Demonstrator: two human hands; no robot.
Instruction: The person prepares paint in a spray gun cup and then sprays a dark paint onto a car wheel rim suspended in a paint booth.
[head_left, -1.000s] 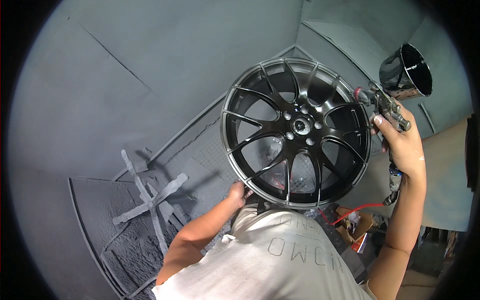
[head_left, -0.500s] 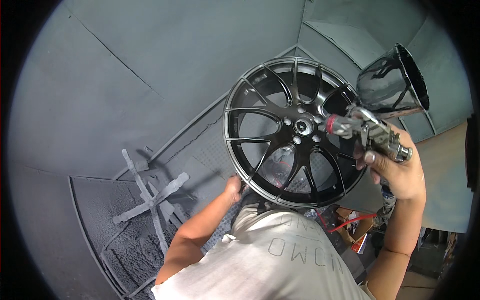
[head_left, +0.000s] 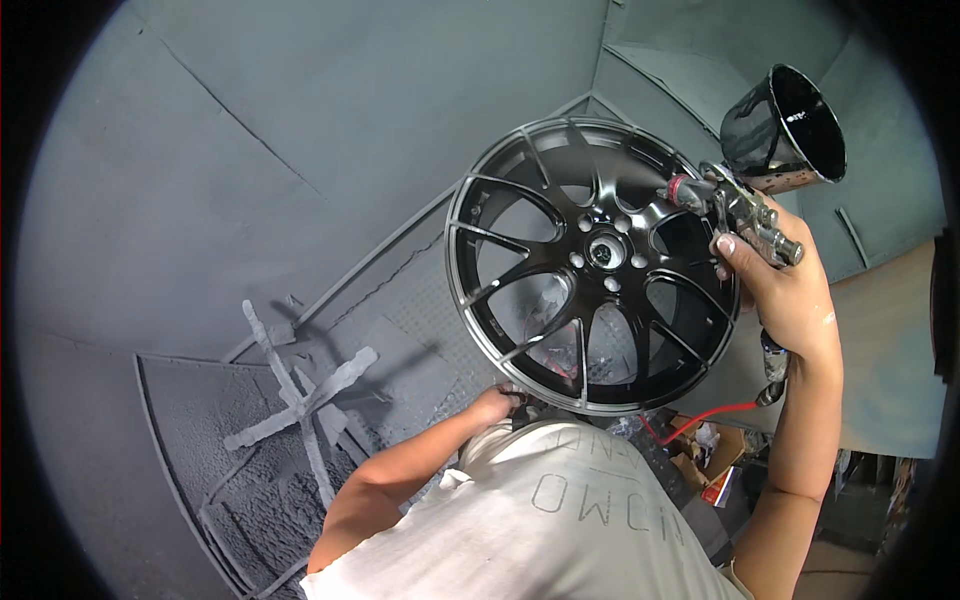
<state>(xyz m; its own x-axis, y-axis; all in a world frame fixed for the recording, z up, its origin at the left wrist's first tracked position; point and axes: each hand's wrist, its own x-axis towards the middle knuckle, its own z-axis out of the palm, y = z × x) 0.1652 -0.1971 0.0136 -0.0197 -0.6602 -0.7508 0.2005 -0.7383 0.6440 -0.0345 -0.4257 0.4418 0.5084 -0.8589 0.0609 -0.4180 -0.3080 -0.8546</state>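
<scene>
A black multi-spoke wheel rim [head_left: 590,355] faces up in the middle, with a silvery centre hub [head_left: 606,253]. My right hand [head_left: 785,285] is closed on a metal spray gun [head_left: 745,210] with a paint-streaked cup [head_left: 760,130] on top. The red-ringed nozzle points left over the rim's upper right, where a faint haze shows. A red hose [head_left: 720,412] runs from below the gun. My left hand [head_left: 492,405] is closed at the rim's lower-left edge, on something dark that I cannot make out, partly under the rim.
Grey booth walls [head_left: 350,100] surround the rim. A paint-crusted cross-shaped stand [head_left: 300,405] is at lower left on the grey floor [head_left: 400,345]. A cardboard box with clutter [head_left: 710,460] lies at lower right, beside a tan panel [head_left: 885,350].
The gun swung down-left, then rose toward the upper right. My left hand has shifted right and down. The rim's spokes and bolt holes show it has turned.
</scene>
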